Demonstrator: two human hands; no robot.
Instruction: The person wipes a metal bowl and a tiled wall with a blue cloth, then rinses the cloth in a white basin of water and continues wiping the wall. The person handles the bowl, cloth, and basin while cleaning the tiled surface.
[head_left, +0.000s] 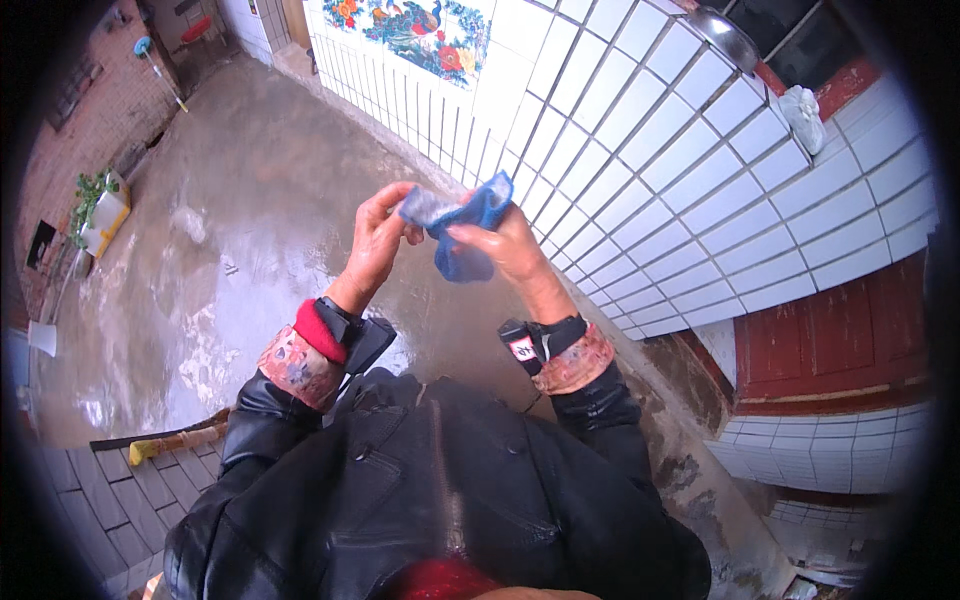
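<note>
A blue cloth with a pale grey-white side (469, 255) is held up in front of me, folded and bunched, its lower part hanging over the wet floor. My left hand (376, 236) pinches the cloth's left corner between thumb and fingers. On the right, my right hand (501, 238) grips the bunched part, thumb across the front and the other fingers mostly hidden behind the fabric. Black straps with dark devices sit around both wrists, above floral cuffs and black jacket sleeves.
A white tiled wall (645, 172) rises at the right, with a metal bowl (724, 39) and a white plastic bag (802, 118) on its ledge. The concrete floor (262, 165) is wet. Far left are a planter (106, 217) and a blue-headed mop (161, 73).
</note>
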